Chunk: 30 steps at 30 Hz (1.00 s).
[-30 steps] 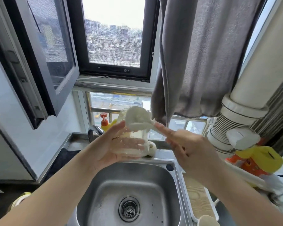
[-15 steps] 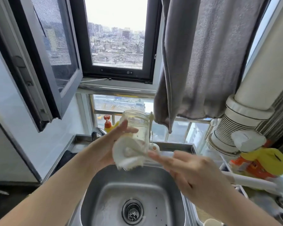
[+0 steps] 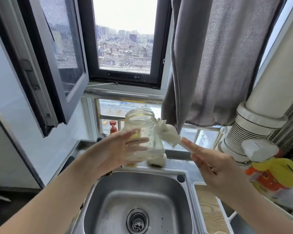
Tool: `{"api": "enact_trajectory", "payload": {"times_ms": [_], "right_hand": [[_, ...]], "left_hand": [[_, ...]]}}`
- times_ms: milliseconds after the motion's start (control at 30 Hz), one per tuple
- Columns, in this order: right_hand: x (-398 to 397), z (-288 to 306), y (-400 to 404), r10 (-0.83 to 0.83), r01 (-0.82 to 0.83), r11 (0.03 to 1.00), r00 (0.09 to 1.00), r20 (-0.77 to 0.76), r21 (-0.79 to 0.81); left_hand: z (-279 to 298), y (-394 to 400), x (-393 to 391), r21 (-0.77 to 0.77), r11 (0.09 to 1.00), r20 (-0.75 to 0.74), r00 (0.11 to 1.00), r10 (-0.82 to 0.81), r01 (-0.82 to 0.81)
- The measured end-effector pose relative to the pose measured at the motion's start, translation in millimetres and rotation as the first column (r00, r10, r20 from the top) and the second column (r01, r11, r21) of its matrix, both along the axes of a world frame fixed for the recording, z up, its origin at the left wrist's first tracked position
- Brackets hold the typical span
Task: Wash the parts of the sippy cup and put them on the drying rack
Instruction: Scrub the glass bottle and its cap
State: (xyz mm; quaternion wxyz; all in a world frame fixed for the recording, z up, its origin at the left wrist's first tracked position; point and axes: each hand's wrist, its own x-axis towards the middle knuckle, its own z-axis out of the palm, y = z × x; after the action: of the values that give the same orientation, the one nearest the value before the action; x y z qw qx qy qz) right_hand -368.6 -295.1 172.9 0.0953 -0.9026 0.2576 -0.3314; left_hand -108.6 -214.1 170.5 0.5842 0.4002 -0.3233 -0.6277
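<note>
Cup body (image 3: 143, 132) above sink rim (image 3: 186, 173)

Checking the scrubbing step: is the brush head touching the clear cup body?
Touching. In the head view the white brush head presses against the outer right side of the clear cup body, with no gap showing.

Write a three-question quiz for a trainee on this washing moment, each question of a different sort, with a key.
1. True or false: the white brush is inside the clear cup.
2. Which hand holds the brush? A) left hand B) right hand C) neither
3. Fill in: the hands work above the steel ____.

Key:
1. False; its head lies against the outside of the cup, at its right side.
2. B; the left hand holds the cup, mouth up.
3. sink
</note>
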Motion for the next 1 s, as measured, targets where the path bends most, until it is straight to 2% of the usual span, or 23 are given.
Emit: {"api": "enact_trajectory", "payload": {"times_ms": [133,233,300,400,467,600,667,767,833,933,1000], "right_hand": [[4,4,10,0.046,-0.047,0.998,0.999,0.010,0.038],[13,14,8,0.052,-0.052,0.998,0.998,0.042,0.019],[17,21,13,0.086,-0.086,0.996,0.996,-0.004,-0.035],[6,15,30,0.143,-0.155,0.986,0.977,-0.160,-0.063],[-8,9,30,0.109,-0.127,0.989,0.974,-0.199,-0.078],[0,20,6,-0.033,0.024,0.996,0.994,-0.105,-0.081],[14,22,15,0.028,-0.039,0.994,0.994,-0.108,-0.098],[8,12,36,0.159,-0.176,0.983,0.958,-0.240,-0.051],[-3,9,29,0.097,-0.119,0.990,0.965,-0.244,-0.075],[7,17,4,-0.071,0.051,0.989,0.988,-0.139,-0.141],[22,19,2,-0.047,0.032,0.986,0.995,-0.090,-0.161]], "left_hand": [[-10,-1,-6,-0.002,1.000,-0.120,0.993,0.020,-0.021],[-9,-1,-18,-0.037,0.998,-0.095,0.994,-0.045,0.041],[-9,-3,-19,-0.050,0.998,-0.093,0.995,-0.046,0.042],[-8,-3,-11,-0.047,0.999,-0.100,0.995,-0.014,0.009],[-10,-2,-7,-0.029,1.000,-0.056,0.998,-0.009,0.008],[-14,-1,-16,-0.018,0.998,-0.021,0.998,-0.060,0.059],[-9,-4,-20,-0.037,0.998,-0.011,0.999,-0.048,0.048],[-2,-6,-14,-0.004,1.000,0.004,1.000,-0.004,0.004],[-5,-5,-8,0.013,1.000,0.029,1.000,0.008,-0.008],[-11,-5,-9,0.017,1.000,0.034,0.999,-0.004,0.003],[-10,-7,-12,0.017,1.000,0.036,0.999,-0.013,0.013]]}}
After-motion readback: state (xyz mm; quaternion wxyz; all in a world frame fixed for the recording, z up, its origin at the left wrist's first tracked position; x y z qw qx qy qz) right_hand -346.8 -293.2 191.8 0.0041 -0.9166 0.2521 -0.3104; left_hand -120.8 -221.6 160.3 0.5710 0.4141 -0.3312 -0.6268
